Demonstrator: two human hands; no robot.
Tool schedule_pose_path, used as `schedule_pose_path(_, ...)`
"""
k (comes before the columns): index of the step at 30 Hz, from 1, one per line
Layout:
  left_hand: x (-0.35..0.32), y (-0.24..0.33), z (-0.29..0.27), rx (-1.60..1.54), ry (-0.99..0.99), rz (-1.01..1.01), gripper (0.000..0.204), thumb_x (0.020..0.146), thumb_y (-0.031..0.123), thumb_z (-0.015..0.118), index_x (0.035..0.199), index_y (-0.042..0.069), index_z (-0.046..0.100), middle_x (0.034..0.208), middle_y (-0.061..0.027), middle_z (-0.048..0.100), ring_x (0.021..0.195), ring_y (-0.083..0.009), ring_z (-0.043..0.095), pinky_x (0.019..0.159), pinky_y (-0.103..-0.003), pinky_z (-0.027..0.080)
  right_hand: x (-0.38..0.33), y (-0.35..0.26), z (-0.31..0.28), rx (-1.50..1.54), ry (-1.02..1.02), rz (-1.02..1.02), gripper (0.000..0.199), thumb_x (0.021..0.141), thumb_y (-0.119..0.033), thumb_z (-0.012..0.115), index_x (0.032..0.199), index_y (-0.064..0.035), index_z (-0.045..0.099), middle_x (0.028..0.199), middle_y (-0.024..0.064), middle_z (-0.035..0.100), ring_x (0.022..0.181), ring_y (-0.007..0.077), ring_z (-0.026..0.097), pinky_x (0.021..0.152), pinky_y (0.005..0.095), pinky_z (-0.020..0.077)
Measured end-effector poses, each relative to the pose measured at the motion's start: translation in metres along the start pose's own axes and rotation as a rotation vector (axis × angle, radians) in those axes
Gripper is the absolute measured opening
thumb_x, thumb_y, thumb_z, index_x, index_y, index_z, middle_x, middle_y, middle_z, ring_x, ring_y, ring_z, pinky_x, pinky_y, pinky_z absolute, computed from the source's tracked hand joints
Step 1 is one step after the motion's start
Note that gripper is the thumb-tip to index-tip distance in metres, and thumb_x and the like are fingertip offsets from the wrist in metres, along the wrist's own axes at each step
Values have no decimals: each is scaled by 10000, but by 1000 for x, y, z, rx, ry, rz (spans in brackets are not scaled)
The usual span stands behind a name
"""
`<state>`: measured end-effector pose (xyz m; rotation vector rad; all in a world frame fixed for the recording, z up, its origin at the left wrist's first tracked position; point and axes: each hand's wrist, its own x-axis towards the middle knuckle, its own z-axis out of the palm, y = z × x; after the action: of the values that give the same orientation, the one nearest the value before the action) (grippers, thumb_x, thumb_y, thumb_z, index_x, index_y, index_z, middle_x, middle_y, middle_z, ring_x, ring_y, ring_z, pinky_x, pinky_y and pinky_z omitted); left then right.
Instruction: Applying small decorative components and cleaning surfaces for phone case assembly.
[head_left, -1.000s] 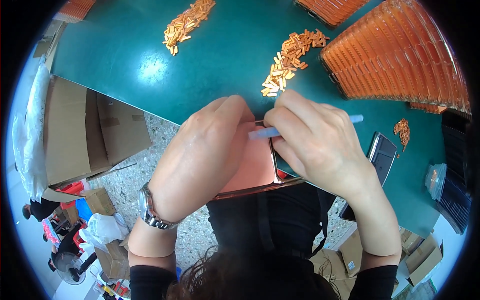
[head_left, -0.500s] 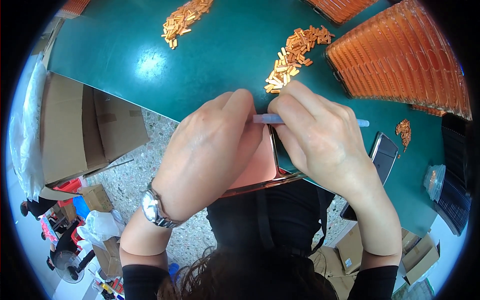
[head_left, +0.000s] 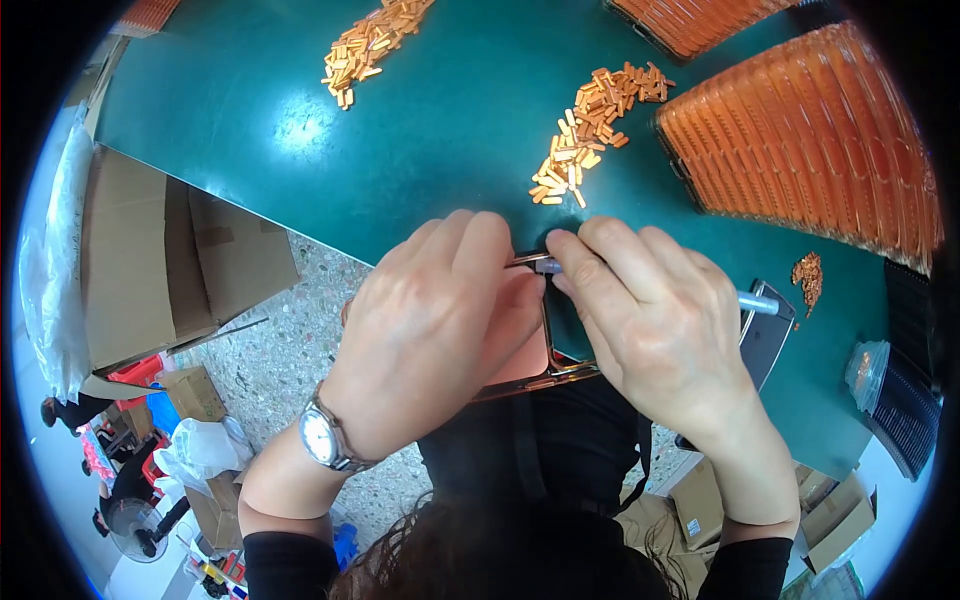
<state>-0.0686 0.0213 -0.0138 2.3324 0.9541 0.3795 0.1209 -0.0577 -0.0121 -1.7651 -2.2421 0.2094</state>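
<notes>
My left hand [head_left: 430, 310], with a metal-banded watch at its wrist, grips a flat piece with a shiny gold-coloured rim and a pink panel [head_left: 525, 345], perhaps a phone case. Much of that piece is hidden behind the hand. My right hand [head_left: 650, 325] is closed around a slim pen-like tool [head_left: 757, 302] whose pale blue end sticks out past the knuckles. The tool's translucent tip meets the rim's upper part, close to my left fingers. Beyond the hands lies a pile of small gold-coloured oblong pieces [head_left: 570, 150].
Another gold pile [head_left: 370, 50] lies at the far left of the green table [head_left: 220, 110]. Stacked orange translucent cases [head_left: 800, 130] stand at the right. Near my right arm are a dark phone-like object [head_left: 765, 335], small copper-coloured bits [head_left: 807, 280] and a clear cup [head_left: 868, 365]. A cardboard box [head_left: 130, 250] stands left.
The tool's tip has come down to the rim; before, it was above it between my hands. Both hands have shifted slightly, and more of the gold rim shows at the top.
</notes>
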Motion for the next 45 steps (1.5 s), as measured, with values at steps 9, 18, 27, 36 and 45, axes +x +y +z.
schedule_pose_path(9, -2, -8, -4, -69, -21, 35, 160, 936, 75, 766, 971, 16, 622, 877, -145, 613, 824, -362, 635, 713, -453, 518, 9, -3, -18, 185, -95, 119, 268, 884, -74, 803, 1136, -2, 749, 1029, 95, 659, 827, 258, 696, 689, 361, 568)
schedule_pose_path(18, -14, -23, -1, -146, 0, 129, 61, 943, 38, 658, 983, 17, 616, 915, -142, 558, 865, -341, 605, 773, -434, 513, 121, -7, 7, 424, 96, 151, 171, 941, -38, 741, 1092, 43, 748, 939, 172, 655, 825, 309, 674, 743, 383, 528)
schedule_pose_path(27, -16, -21, -1, -226, 60, 69, 113, 945, 89, 670, 976, 17, 588, 888, -126, 581, 846, -325, 625, 784, -430, 527, 176, -12, 42, 259, 146, 176, 173, 943, -91, 734, 1042, 50, 740, 967, 199, 679, 881, 394, 686, 811, 454, 526)
schedule_pose_path(36, -15, -20, 0, -198, 60, 61, 127, 949, 99, 674, 958, 23, 572, 895, -131, 573, 862, -331, 624, 795, -439, 522, 178, -3, 38, 310, 57, 128, 218, 955, -144, 719, 1058, 48, 721, 986, 201, 669, 896, 401, 664, 814, 466, 513)
schedule_pose_path(45, -14, -21, 1, -199, 57, 78, 119, 954, 92, 687, 966, 20, 592, 900, -132, 581, 863, -332, 621, 787, -433, 518, 182, -6, 37, 235, -43, 106, 148, 963, -118, 687, 1001, 25, 679, 968, 195, 664, 908, 404, 672, 811, 491, 522)
